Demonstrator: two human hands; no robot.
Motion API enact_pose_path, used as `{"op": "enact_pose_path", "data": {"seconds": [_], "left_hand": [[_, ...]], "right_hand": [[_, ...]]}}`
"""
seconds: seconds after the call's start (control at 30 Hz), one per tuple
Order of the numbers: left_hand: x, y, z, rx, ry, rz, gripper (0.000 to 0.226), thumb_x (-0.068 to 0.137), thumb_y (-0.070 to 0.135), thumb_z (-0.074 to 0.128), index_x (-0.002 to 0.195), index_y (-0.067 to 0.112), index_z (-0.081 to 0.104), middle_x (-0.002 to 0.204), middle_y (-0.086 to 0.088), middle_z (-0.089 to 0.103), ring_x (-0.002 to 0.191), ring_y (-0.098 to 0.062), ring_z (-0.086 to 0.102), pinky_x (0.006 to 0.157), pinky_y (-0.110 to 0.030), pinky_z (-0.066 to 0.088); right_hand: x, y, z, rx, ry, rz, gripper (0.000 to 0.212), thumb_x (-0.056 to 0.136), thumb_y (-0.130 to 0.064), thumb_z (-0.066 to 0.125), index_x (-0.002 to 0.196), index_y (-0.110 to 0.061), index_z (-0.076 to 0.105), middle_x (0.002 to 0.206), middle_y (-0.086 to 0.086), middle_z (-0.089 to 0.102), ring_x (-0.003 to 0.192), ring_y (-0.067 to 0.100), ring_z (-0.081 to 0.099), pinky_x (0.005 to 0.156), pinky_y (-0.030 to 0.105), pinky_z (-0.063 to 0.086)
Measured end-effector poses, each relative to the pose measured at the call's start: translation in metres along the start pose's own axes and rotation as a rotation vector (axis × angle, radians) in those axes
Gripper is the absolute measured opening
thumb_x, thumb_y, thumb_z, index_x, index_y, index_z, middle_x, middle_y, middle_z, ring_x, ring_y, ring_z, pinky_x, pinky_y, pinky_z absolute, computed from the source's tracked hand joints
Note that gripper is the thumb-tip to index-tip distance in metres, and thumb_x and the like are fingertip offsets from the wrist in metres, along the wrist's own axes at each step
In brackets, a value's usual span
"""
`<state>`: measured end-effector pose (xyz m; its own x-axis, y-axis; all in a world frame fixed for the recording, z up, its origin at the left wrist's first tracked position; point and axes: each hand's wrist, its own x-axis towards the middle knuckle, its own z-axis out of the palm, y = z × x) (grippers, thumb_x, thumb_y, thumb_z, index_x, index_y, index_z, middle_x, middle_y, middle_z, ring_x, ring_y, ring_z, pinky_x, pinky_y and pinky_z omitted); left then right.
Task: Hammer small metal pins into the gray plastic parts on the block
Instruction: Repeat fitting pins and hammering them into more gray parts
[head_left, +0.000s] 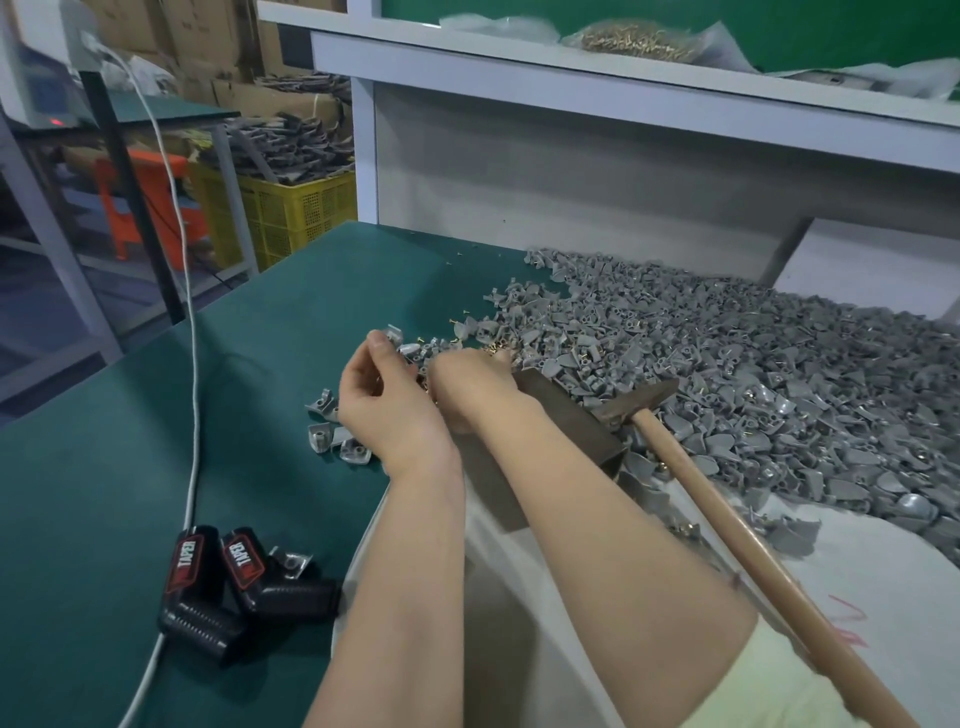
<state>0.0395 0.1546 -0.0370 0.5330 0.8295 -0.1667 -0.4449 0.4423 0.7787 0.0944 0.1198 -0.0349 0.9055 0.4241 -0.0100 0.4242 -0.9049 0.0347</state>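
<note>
My left hand (387, 397) is raised over the green table and pinches a gray plastic part (393, 333) at its fingertips. My right hand (470, 382) reaches into a scatter of small brass pins (498, 345) beyond the dark block (569, 415); its fingers are curled and what they hold is hidden. A hammer (636, 402) with a wooden handle (753, 561) lies with its head on the block, and no hand touches it. A big pile of gray parts (753, 374) spreads to the right.
A few gray parts (332, 434) lie left of my left wrist. Two black tape dispensers (234, 587) and a white cable (192, 364) sit near the table's front left. A shelf with a bag of pins (639, 39) runs behind. A yellow crate (291, 208) stands beyond the table.
</note>
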Motion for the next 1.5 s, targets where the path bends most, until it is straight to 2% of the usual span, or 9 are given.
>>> {"op": "enact_pose_path", "data": {"seconds": [0.23,0.37,0.47,0.57,0.67,0.8,0.9,1.17,1.5], "left_hand": [[-0.004,-0.001,0.0,0.023,-0.051,-0.028,0.009,0.095,0.02,0.055,0.096,0.013,0.062,0.089,-0.001,0.064,0.083,-0.01,0.06,0.077,-0.021,0.051],[-0.007,0.0,0.002,0.033,-0.077,-0.011,0.009,0.094,0.019,0.056,0.089,0.017,0.062,0.081,0.005,0.063,0.075,-0.005,0.059,0.07,-0.018,0.05],[-0.015,-0.001,0.003,0.13,-0.23,0.061,0.015,0.094,0.017,0.057,0.081,0.022,0.062,0.079,0.004,0.066,0.075,-0.006,0.061,0.072,-0.019,0.051],[-0.026,-0.004,0.004,0.329,-0.434,0.156,0.006,0.092,0.017,0.059,0.088,0.016,0.063,0.09,-0.003,0.068,0.085,-0.014,0.064,0.081,-0.026,0.051],[-0.034,-0.008,0.004,0.59,-0.646,0.248,0.004,0.091,0.021,0.061,0.092,0.017,0.061,0.086,0.007,0.064,0.085,-0.011,0.061,0.082,-0.022,0.047],[-0.043,-0.016,0.004,1.099,-0.86,0.393,0.007,0.088,0.031,0.062,0.084,0.033,0.057,0.099,0.008,0.063,0.099,-0.018,0.057,0.094,-0.036,0.04],[-0.045,-0.018,0.004,1.335,-0.868,0.429,0.005,0.087,0.037,0.063,0.091,0.034,0.065,0.112,0.005,0.056,0.113,-0.025,0.046,0.094,-0.039,0.028],[-0.046,-0.018,0.004,1.357,-0.889,0.461,0.008,0.088,0.034,0.061,0.094,0.032,0.066,0.113,0.005,0.054,0.115,-0.026,0.039,0.085,-0.035,0.022],[-0.043,-0.02,0.003,1.318,-0.916,0.477,0.007,0.089,0.032,0.06,0.089,0.033,0.066,0.112,0.006,0.054,0.115,-0.026,0.037,0.082,-0.031,0.017]], "right_hand": [[-0.003,-0.003,0.005,0.074,0.057,0.002,0.029,0.096,-0.03,0.038,0.108,-0.019,0.062,0.12,0.01,0.06,0.117,0.031,0.048,0.102,0.047,0.024],[-0.005,0.006,-0.003,0.218,0.204,0.075,0.025,0.091,-0.009,0.048,0.111,-0.007,0.063,0.119,0.019,0.057,0.111,0.034,0.053,0.095,0.039,0.04],[-0.012,0.03,-0.013,0.44,0.287,0.207,0.018,0.091,-0.002,0.05,0.094,-0.002,0.068,0.099,0.012,0.065,0.094,0.027,0.06,0.086,0.029,0.046],[-0.035,0.062,-0.021,0.595,0.316,0.325,0.02,0.096,-0.018,0.053,0.086,-0.008,0.067,0.081,0.0,0.059,0.078,0.017,0.053,0.078,0.024,0.04],[-0.064,0.092,-0.023,0.733,0.353,0.383,0.029,0.097,-0.026,0.049,0.072,-0.014,0.058,0.065,-0.001,0.057,0.07,0.02,0.054,0.069,0.031,0.042],[-0.101,0.11,-0.019,1.137,0.353,0.423,0.014,0.096,-0.005,0.049,0.096,-0.004,0.063,0.071,0.004,0.061,0.06,0.013,0.056,0.054,0.015,0.049],[-0.116,0.114,-0.013,1.273,0.374,0.394,0.017,0.093,0.006,0.047,0.1,0.0,0.062,0.074,0.007,0.064,0.064,0.011,0.063,0.058,0.013,0.052],[-0.116,0.104,-0.003,1.095,0.503,0.354,0.02,0.092,-0.002,0.053,0.081,-0.018,0.054,0.083,0.007,0.069,0.074,0.013,0.069,0.072,0.026,0.055],[-0.108,0.088,0.01,0.667,0.46,0.234,0.004,0.089,-0.013,0.058,0.089,-0.016,0.061,0.092,-0.001,0.056,0.092,0.019,0.053,0.088,0.035,0.042]]}}
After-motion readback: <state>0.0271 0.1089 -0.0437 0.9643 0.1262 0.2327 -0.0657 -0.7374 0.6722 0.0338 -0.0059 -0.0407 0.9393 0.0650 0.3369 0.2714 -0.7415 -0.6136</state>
